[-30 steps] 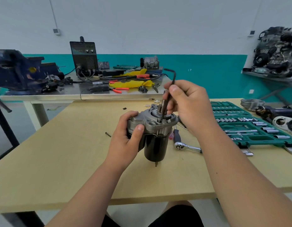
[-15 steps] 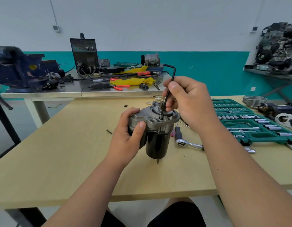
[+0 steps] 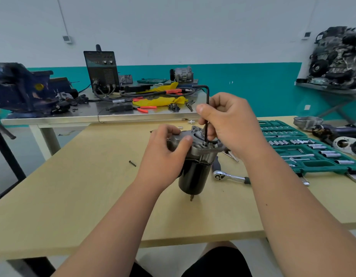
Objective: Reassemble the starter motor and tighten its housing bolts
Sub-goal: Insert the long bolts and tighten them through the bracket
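Observation:
The starter motor point(image 3: 195, 172) stands upright on the wooden table point(image 3: 73, 196), black cylinder below, grey cast housing point(image 3: 201, 149) on top. My left hand point(image 3: 165, 154) grips the housing from the left, thumb on its upper edge. My right hand point(image 3: 229, 122) pinches the long shaft of a black L-shaped hex key point(image 3: 207, 108). The key stands nearly vertical, its tip in a bolt point(image 3: 205, 143) on the housing's top face. Its short arm points left above my hand.
A ratchet wrench point(image 3: 229, 176) lies just right of the motor. A green socket set case point(image 3: 305, 148) is open at the right, with other motor parts point(image 3: 333, 134) beyond. A loose black screw point(image 3: 132, 163) lies left. A steel bench point(image 3: 93, 114) with tools stands behind.
The hex key's short arm has swung round to point left and its shaft stands straighter. My right hand turned with it. My left hand still holds the housing.

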Tool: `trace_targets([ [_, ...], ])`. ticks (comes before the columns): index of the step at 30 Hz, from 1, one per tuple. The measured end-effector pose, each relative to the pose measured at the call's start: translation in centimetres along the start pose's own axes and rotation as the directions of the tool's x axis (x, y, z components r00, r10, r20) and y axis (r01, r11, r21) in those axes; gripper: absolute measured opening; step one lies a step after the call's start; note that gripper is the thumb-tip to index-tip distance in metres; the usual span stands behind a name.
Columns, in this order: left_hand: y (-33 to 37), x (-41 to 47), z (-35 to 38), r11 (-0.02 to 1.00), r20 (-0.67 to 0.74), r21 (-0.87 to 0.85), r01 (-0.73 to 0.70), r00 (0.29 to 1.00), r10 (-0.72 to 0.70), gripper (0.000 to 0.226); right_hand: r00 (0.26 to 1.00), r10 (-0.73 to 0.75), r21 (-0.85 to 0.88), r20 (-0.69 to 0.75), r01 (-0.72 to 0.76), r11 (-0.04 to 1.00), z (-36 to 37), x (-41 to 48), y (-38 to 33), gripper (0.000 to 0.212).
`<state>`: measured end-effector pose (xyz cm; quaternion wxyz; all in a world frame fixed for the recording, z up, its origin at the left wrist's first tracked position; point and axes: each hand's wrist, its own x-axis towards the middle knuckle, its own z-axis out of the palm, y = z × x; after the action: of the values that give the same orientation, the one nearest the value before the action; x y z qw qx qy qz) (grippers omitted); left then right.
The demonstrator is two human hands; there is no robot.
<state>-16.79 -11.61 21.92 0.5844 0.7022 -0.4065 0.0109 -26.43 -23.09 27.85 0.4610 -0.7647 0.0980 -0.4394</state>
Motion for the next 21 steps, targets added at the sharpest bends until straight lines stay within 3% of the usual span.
trace_targets([
  [3,0.4,0.6,0.2,0.998,-0.016,0.038,0.056,0.998,-0.056,0.007,0.995,0.026,0.076,0.094,-0.033,0.997,-0.6,0.0,0.5,0.017],
  [7,0.7,0.9,0.0,0.995,-0.100,0.082,0.050,0.994,-0.041,0.011,0.973,0.036,0.203,0.228,-0.083,0.976,-1.3,-0.2,0.8,0.027],
  [11,1.7,1.2,-0.2,0.990,-0.026,0.130,-0.060,0.998,0.064,0.027,0.993,-0.032,0.052,0.111,0.026,0.998,-0.7,-0.5,0.7,0.020],
  [16,3.2,1.4,-0.2,0.937,0.147,0.323,-0.129,0.986,0.085,0.035,0.997,-0.064,0.052,-0.041,0.066,0.996,-0.3,-1.1,1.3,0.017],
  [21,4.1,0.9,-0.1,0.918,0.185,0.342,-0.199,0.972,0.142,0.006,0.989,-0.065,-0.043,-0.131,0.059,0.997,0.3,-0.9,1.4,0.021],
])
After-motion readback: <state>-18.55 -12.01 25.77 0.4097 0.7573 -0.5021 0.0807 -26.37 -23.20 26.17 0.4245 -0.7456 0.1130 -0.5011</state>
